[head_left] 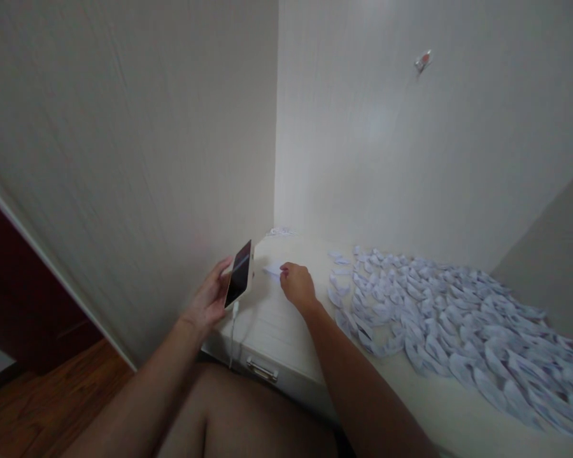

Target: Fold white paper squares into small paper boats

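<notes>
My left hand [212,296] is closed around a smartphone [239,275], held upright and tilted above the left end of the table. A white charging cable [235,313] hangs from the phone's lower edge. With its fingertips pinched together, my right hand [297,284] grips a small pale white piece [271,271] just over the tabletop. That piece resembles the many thin, leaf-shaped white pieces [439,318] spread over the right side of the table. Their material I cannot make out.
The pale table [277,331] stands in a corner between two walls. A small white heap [281,231] lies in that corner. A drawer handle [261,370] is at the front, above my legs. A small hook [423,61] is fixed on the far wall.
</notes>
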The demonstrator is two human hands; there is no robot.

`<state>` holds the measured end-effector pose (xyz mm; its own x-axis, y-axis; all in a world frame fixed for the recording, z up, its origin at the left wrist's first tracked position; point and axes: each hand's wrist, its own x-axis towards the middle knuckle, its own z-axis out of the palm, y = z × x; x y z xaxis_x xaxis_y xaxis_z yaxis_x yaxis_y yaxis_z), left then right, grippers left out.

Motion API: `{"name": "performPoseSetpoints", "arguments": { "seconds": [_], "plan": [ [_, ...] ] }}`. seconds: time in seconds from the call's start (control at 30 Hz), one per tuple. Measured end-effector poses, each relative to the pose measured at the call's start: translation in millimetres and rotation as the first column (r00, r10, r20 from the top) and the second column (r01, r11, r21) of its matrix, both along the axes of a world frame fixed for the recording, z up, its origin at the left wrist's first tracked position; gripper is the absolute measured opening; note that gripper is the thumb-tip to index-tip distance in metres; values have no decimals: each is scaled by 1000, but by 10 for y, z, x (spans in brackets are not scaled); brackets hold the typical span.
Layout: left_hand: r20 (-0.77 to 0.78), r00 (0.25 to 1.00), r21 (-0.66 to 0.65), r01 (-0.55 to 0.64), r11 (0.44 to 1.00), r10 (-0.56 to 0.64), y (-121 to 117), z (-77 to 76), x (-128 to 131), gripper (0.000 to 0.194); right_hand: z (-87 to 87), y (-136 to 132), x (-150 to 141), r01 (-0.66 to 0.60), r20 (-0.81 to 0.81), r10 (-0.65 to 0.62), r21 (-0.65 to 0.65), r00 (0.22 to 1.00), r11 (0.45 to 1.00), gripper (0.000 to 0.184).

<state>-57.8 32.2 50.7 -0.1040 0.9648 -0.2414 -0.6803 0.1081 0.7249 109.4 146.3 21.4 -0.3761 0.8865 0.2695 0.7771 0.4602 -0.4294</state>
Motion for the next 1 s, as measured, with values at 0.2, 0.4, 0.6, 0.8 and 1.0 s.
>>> {"name": "performPoseSetpoints", "arguments": {
  "seconds": [0.2, 0.4, 0.6, 0.8, 1.0],
  "plan": [
    [254, 963, 121, 58, 991, -88, -77, -252, 209, 77, -18, 16, -11, 0, -33, 0, -7, 999, 1000, 33],
    [281, 936, 100, 190, 977, -211, -121, -247, 301, 65, -23, 42, -18, 8, -69, -10, -23, 998, 1000, 32],
    [286, 925, 108, 229, 967, -251, -137, -324, 323, 66, -19, 67, -16, 15, -118, -17, -21, 993, 1000, 31],
    [275, 931, 90, 223, 971, -239, -115, -343, 275, 69, -59, 105, -10, -5, -153, 1, -27, 988, 1000, 29],
    [228, 954, 92, 179, 979, -196, -101, -318, 290, 60, -70, 115, -7, -30, -162, 23, -40, 987, 999, 29]
  ]
}}
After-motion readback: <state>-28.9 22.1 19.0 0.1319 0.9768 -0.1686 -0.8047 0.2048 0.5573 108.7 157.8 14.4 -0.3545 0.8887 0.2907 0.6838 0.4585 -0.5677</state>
